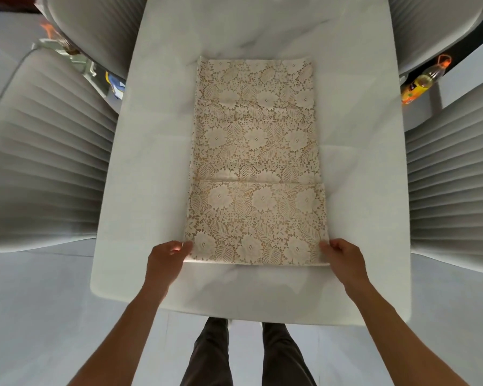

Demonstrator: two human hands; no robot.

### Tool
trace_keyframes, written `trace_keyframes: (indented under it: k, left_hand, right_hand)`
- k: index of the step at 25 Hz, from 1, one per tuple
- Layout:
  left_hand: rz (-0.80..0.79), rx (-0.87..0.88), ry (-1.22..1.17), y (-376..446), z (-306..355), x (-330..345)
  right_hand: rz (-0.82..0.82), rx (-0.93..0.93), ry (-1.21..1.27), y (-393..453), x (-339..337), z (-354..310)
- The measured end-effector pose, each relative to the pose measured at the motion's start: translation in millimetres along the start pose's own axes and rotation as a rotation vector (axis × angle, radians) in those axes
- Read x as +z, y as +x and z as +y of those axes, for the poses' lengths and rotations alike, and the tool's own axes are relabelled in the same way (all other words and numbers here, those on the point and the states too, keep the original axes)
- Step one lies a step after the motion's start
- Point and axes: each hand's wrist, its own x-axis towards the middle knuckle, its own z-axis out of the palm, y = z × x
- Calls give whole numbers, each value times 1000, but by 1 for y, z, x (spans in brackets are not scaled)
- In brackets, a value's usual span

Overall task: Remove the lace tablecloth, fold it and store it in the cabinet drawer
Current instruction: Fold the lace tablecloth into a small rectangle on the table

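The cream lace tablecloth (255,162) lies folded into a long narrow rectangle on the white marble table (156,151), running away from me. A fold edge crosses it about two thirds of the way down. My left hand (166,256) pinches its near left corner. My right hand (342,256) pinches its near right corner. The near edge is slightly raised off the table. No cabinet or drawer is in view.
Grey ribbed chairs stand on both sides, one at the left (48,151) and one at the right (455,176), with two more at the far end. A yellow bottle (424,82) lies on the floor at the right. My legs stand at the table's near edge.
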Motion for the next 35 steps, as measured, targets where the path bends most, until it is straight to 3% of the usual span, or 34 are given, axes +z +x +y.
trace_keyframes:
  k: [13, 16, 18, 19, 22, 24, 26, 28, 30, 35]
  left_hand:
    - [257, 110, 77, -22, -13, 20]
    - [354, 499, 329, -16, 8, 36]
    - [244, 742, 501, 2, 29, 58]
    - [170, 762, 605, 15, 37, 68]
    - [28, 680, 855, 46, 35, 73]
    - [23, 705, 812, 44, 27, 60]
    - [175, 615, 616, 30, 24, 46]
    - [239, 294, 314, 10, 17, 34]
    - [162, 50, 99, -5, 11, 27]
    - [-54, -122, -135, -10, 13, 1]
  right_hand:
    - [196, -48, -148, -18, 10, 5]
    - [332, -431, -448, -16, 31, -13]
    - [294, -657, -624, -1, 55, -27]
    - [239, -673, -701, 11, 64, -30]
    - [131, -594, -830, 33, 68, -17]
    - [160, -600, -814, 28, 60, -11]
    - [253, -513, -687, 14, 51, -10]
    - [284, -239, -431, -4, 42, -8]
    - [222, 19, -220, -16, 32, -6]
    - [-16, 115, 55, -24, 5, -10]
